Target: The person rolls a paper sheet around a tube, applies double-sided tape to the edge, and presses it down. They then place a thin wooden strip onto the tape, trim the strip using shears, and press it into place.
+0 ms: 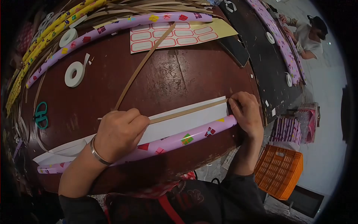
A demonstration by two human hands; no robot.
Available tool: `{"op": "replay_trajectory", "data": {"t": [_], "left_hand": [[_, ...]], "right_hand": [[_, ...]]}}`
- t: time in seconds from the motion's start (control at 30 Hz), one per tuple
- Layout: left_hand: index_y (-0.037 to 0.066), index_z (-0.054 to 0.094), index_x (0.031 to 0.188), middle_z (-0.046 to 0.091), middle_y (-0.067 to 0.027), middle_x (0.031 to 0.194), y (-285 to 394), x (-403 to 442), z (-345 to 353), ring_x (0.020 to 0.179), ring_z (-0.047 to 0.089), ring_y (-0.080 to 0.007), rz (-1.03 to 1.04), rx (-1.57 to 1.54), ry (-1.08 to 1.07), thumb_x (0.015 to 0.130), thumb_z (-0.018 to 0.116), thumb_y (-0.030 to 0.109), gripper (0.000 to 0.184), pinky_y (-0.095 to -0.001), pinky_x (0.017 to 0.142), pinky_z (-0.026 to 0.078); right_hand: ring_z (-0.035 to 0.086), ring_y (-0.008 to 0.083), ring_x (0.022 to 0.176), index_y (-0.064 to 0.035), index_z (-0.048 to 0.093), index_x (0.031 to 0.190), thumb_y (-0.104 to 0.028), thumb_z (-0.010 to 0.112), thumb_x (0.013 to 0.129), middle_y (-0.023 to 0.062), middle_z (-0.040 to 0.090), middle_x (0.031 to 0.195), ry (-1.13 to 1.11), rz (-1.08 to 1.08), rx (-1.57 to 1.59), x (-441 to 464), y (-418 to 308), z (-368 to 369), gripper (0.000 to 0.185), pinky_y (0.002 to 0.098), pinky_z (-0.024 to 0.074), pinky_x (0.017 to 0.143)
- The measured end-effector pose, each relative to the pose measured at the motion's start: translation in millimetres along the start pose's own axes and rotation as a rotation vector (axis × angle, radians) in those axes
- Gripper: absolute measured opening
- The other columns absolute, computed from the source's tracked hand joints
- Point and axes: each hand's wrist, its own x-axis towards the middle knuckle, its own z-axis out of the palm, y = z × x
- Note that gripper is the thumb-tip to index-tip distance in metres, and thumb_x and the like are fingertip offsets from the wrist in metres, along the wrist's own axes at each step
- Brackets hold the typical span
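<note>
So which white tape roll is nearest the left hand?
The roll nearest the green scissors; the other rolls lie farther from the left hand.

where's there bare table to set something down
Brown tabletop between the nearer tape roll and the slanting brown strip; also right of that strip, between the red-bordered label sheet and the white paper.
Crowded: far edge, patterned rolls and strips; near edge, left hand and right hand.

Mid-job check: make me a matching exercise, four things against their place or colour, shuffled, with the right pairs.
1. Scissors
2. Label sheet
3. Crate
4. Bracelet

A. On the wrist of the left hand
B. Orange, at the picture's lower right
C. Crossed by a brown strip
D. Teal handles, left side of the table

Pairs: 1-D, 2-C, 3-B, 4-A
</note>
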Motion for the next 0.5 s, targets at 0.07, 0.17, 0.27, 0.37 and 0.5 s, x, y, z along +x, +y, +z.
{"op": "replay_trajectory", "data": {"t": [0.07, 0.17, 0.27, 0.37, 0.5], "left_hand": [[0.007, 0.062, 0.080, 0.052, -0.0068, 0.067, 0.1, 0.4, -0.3, 0.055, 0.058, -0.0245, 0.004, -0.001, -0.011, 0.077, 0.067, 0.004, 0.007, -0.0355, 0.051, 0.048], [0.007, 0.062, 0.079, 0.052, -0.0067, 0.067, 0.1, -0.1, -0.1, 0.055, 0.058, -0.0247, -0.010, 0.005, -0.016, 0.076, 0.067, 0.004, 0.007, -0.0359, 0.051, 0.048], [0.007, 0.062, 0.079, 0.052, -0.0066, 0.067, -0.8, -0.3, 1.3, 0.055, 0.058, -0.0248, -0.007, 0.005, -0.002, 0.076, 0.067, 0.004, 0.007, -0.0360, 0.050, 0.048], [0.007, 0.061, 0.079, 0.052, -0.0067, 0.067, -1.1, -0.3, 1.4, 0.056, 0.058, -0.0249, -0.012, 0.008, -0.002, 0.076, 0.067, 0.004, 0.007, -0.0360, 0.050, 0.048], [0.007, 0.061, 0.078, 0.052, -0.0067, 0.067, -1.6, -0.2, 2.2, 0.056, 0.058, -0.0249, -0.006, 0.005, 0.004, 0.076, 0.067, 0.004, 0.007, -0.0360, 0.050, 0.047]], "right_hand": [[0.061, 0.0335, 0.078, -0.0014, 0.064, 0.081, -0.008, 0.065, 0.082, 0.0134, 0.063, 0.077, -0.003, 0.000, -0.011, 0.7, -1.6, -0.8, 0.007, 0.0421, 0.0440, 0.075], [0.062, 0.0337, 0.079, -0.0013, 0.064, 0.082, -0.009, 0.065, 0.083, 0.0137, 0.064, 0.077, -0.004, 0.005, -0.008, 1.0, -2.1, -1.1, 0.007, 0.0422, 0.0439, 0.075], [0.062, 0.0339, 0.079, -0.0012, 0.064, 0.082, -0.009, 0.065, 0.083, 0.0138, 0.064, 0.078, -0.001, 0.012, -0.014, 0.6, -2.2, -0.6, 0.008, 0.0423, 0.0440, 0.075], [0.062, 0.0339, 0.080, -0.0013, 0.064, 0.083, -0.009, 0.065, 0.083, 0.0138, 0.064, 0.079, 0.000, 0.009, -0.014, 0.4, -1.9, -0.3, 0.007, 0.0420, 0.0439, 0.076], [0.062, 0.0337, 0.080, -0.0013, 0.065, 0.083, -0.009, 0.065, 0.083, 0.0138, 0.065, 0.080, -0.008, 0.003, -0.017, 0.4, -1.6, -0.8, 0.007, 0.0415, 0.0436, 0.076]]}}
